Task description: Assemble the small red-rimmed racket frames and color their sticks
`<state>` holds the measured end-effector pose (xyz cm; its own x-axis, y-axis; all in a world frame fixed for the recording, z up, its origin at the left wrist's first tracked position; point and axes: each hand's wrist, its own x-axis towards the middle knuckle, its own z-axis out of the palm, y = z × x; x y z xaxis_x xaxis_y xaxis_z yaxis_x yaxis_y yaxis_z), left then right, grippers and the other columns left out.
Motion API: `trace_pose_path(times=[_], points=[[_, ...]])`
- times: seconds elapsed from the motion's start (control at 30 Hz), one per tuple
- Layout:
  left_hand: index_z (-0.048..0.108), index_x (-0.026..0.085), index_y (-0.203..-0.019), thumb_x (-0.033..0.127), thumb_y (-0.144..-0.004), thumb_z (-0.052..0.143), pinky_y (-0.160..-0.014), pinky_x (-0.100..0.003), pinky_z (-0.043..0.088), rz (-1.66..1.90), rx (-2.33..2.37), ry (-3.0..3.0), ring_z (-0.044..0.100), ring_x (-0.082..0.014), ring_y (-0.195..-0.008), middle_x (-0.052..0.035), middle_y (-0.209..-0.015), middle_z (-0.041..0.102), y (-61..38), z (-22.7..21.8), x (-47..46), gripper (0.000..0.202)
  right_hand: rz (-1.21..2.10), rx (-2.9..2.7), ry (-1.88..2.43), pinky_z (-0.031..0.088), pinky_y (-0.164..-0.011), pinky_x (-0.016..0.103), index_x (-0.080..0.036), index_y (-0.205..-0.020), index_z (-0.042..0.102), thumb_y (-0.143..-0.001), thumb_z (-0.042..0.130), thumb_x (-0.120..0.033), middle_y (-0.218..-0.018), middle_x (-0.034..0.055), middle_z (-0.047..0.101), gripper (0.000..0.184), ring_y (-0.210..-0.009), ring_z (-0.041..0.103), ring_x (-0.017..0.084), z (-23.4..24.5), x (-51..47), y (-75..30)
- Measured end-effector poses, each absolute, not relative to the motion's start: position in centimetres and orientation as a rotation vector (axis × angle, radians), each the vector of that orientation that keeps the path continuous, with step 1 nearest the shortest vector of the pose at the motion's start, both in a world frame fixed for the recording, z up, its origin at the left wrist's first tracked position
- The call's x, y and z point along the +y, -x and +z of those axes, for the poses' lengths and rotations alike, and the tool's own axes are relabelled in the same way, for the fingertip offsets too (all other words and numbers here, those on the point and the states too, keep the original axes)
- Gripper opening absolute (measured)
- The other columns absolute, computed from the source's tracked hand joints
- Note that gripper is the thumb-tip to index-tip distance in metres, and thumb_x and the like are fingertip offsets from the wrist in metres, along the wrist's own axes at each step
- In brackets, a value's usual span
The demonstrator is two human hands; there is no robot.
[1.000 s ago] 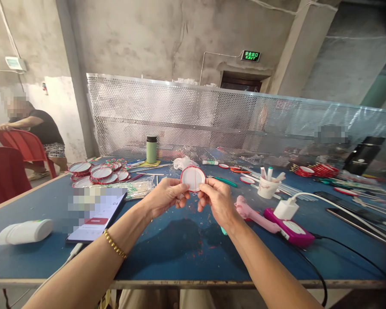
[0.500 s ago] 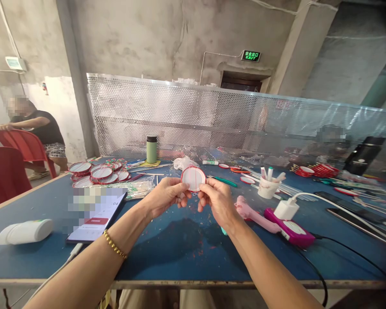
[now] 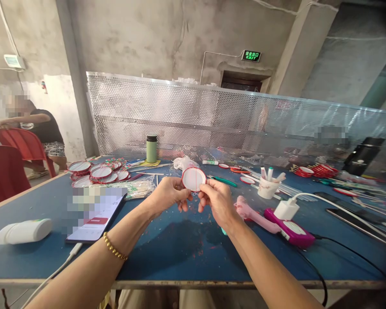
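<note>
Left hand (image 3: 172, 196): fingers bent at the red-rimmed disc (image 3: 194, 179), thumb low; pinch or mere contact, cannot tell. Disc, 1: raised above the table (image 3: 167, 262) between 2 hands, apparently so its face can be viewed. Right hand (image 3: 216, 197): thumb and finger closed on the lower right rim, probably for steadiness. Hidden: disc's reverse; teal item (image 3: 224, 231), mostly behind right wrist, unidentified.

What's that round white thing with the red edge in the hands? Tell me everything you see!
The disc has a pale white face, a thin reddish line running up and down it, and a red rim. It's held up above the blue table, face toward the camera. The right hand pinches its lower right edge; the left hand is at its left. Its material isn't clear.
</note>
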<state>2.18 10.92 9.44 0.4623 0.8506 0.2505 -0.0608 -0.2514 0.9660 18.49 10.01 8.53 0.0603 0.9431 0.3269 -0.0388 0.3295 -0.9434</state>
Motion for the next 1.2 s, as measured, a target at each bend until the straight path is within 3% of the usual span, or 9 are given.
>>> trace_pose_path(times=[0.83, 1.0, 1.2], points=[[0.057, 0.011, -0.072, 0.018, -0.076, 0.066, -0.043, -0.021, 0.050, 0.973, 0.685, -1.560, 0.064, -0.0126, -0.046, -0.0031, -0.060, 0.064, -2.06, 9.80, 10.66, 0.012, 0.995, -1.293, 0.956, 0.042, -0.030, 0.021, -0.017, -0.059, 0.056, -0.066, 0.065, -0.031, -0.052, -0.0037, 0.056, 0.018, -0.031, 0.048, 0.008, 8.78, 9.87, -18.57], [0.056, 0.012, -0.083, 0.020, -0.080, 0.059, -0.042, -0.023, 0.049, 0.991, 0.740, -1.603, 0.062, -0.0116, -0.046, -0.0016, -0.067, 0.063, -2.03, 10.11, 10.74, 0.009, 0.941, -1.334, 0.966, 0.041, -0.030, 0.020, -0.017, -0.061, 0.056, -0.069, 0.063, -0.031, -0.052, -0.0038, 0.057, 0.018, -0.032, 0.050, 0.009, 8.57, 9.91, -18.51], [0.061, 0.012, -0.095, 0.023, -0.084, 0.051, -0.047, -0.022, 0.046, 1.294, 0.889, -1.696, 0.057, -0.0107, -0.054, -0.0008, -0.068, 0.059, -1.60, 10.17, 11.62, 0.019, 0.898, -1.447, 1.010, 0.040, -0.031, 0.020, -0.018, -0.062, 0.054, -0.073, 0.062, -0.032, -0.052, -0.0041, 0.058, 0.019, -0.031, 0.054, 0.011, 8.29, 9.67, -18.07]])
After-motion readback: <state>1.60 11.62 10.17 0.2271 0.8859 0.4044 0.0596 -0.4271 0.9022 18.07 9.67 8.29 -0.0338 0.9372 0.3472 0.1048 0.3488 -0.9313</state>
